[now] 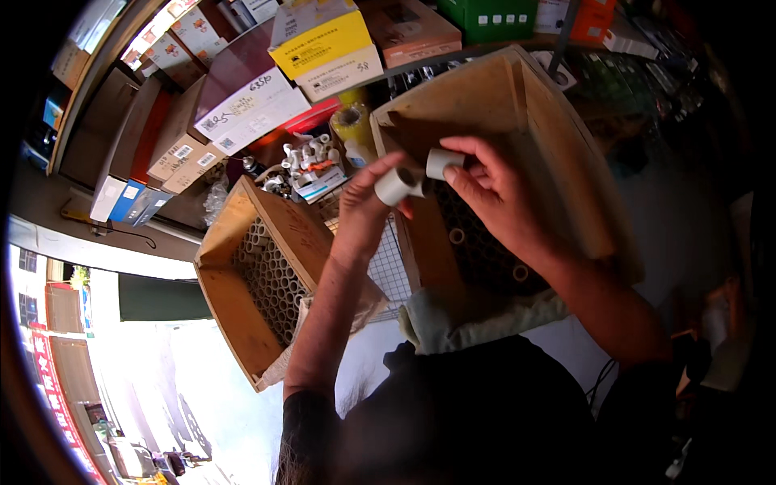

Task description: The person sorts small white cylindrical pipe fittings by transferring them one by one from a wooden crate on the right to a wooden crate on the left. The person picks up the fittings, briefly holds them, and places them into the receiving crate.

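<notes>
Above the gap between two wooden boxes, my left hand (364, 203) holds a white plastic tee pipe fitting (394, 187), one round opening facing up. To its right, my right hand (488, 191) grips a short white plastic pipe piece (444, 164) between thumb and fingers. The two pieces are close together; whether they touch is unclear. Many white pipe pieces (270, 279) stand on end in the smaller wooden box (224, 309) at the left. Beneath my right hand, the larger wooden box (564, 139) holds dark, shaded rings and a few lighter white rings (456, 236).
Loose white fittings (309, 151) lie beyond the small box, beside a yellow tape roll (350, 121). Cardboard cartons (251, 112) are stacked at the back. A wire grid (388, 267) shows between the boxes, and a pale cloth (485, 327) covers the large box's near edge.
</notes>
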Demonstrator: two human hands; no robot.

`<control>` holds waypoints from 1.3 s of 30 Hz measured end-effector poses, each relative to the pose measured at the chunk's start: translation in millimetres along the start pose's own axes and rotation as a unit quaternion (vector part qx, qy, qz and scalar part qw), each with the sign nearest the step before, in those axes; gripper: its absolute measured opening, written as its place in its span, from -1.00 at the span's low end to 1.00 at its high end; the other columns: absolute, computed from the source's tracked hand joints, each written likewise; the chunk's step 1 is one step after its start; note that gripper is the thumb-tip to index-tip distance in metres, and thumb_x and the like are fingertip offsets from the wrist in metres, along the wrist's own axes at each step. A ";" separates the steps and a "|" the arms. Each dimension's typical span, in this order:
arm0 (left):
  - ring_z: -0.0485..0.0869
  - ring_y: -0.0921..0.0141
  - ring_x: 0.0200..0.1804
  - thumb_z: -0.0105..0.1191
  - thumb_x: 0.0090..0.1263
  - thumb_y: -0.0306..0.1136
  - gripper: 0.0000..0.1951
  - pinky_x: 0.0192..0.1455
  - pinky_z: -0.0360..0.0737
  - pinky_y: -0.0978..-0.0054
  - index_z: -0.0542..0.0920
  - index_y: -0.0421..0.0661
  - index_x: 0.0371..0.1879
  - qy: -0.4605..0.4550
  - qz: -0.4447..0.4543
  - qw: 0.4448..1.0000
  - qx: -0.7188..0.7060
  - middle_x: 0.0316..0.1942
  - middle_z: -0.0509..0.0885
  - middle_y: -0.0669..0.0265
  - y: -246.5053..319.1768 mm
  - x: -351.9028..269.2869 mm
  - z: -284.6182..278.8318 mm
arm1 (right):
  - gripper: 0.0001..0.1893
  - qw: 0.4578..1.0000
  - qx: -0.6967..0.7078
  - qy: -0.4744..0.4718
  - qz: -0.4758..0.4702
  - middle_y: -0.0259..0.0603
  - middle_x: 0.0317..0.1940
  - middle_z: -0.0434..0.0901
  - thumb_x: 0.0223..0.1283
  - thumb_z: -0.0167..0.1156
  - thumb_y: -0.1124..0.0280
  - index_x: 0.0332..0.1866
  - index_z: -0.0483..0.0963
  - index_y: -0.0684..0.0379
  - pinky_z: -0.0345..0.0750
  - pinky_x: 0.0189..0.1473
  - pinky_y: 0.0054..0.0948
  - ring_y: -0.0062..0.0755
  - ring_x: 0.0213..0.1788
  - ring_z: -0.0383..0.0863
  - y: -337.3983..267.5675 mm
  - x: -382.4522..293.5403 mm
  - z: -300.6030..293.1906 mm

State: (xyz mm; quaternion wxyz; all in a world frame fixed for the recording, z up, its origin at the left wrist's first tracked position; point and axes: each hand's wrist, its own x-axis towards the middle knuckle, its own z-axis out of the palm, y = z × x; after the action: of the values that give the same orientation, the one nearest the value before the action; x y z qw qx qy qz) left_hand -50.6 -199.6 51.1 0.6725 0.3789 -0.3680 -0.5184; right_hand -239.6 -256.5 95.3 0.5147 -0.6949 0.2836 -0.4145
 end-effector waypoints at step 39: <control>0.62 0.40 -0.45 -0.06 0.43 -0.46 -0.79 -0.30 0.60 0.45 0.58 -0.19 -0.04 0.033 0.000 0.990 -0.140 -0.29 0.67 0.21 -27.1 21.7 -71.4 | -0.75 0.580 -0.607 -0.459 0.291 0.02 -0.09 0.64 0.08 0.13 0.42 -0.15 0.63 0.21 0.56 0.00 -0.20 -0.07 -0.02 0.63 164.2 -23.2 -74.4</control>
State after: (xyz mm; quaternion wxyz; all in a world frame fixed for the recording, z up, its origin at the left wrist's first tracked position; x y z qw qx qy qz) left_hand 5.6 -216.4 -2.4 0.7306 0.2981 -0.2695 -0.5520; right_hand -310.3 -324.0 -57.9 0.1272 -0.8233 0.3817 0.4003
